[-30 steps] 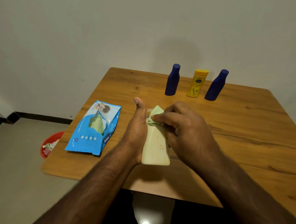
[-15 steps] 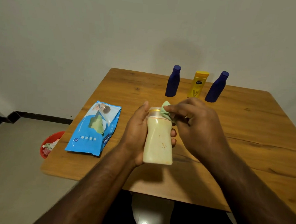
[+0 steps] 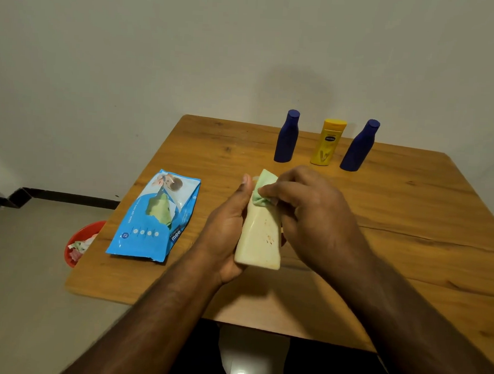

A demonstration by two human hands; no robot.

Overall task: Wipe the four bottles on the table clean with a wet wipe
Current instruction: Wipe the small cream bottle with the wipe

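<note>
- Mid-task by the look of it — cream bottle (image 3: 259,239) in hand and under the wipe, reddish specks on its lower front not yet cleaned off.
- Left hand (image 3: 226,228) cupped around the bottle's left side and base, fingers clamped on it, thumb up along the edge; bottle raised just above the counter (image 3: 410,224), near its front middle.
- Right hand (image 3: 310,216) with fingers pinched shut on a green wet wipe (image 3: 264,187), pressed over the cap and shoulder.
- Long axis roughly upright, leaning away: cap end up and toward the far edge, flat base toward the camera.
- Left to do, probably — left blue bottle (image 3: 286,137), yellow bottle (image 3: 327,142) and right blue bottle (image 3: 359,147), upright in a row at the back, well apart from the hands; no telling whether any is already clean.
- Wipe packet (image 3: 155,216) flat on the counter to the left.
</note>
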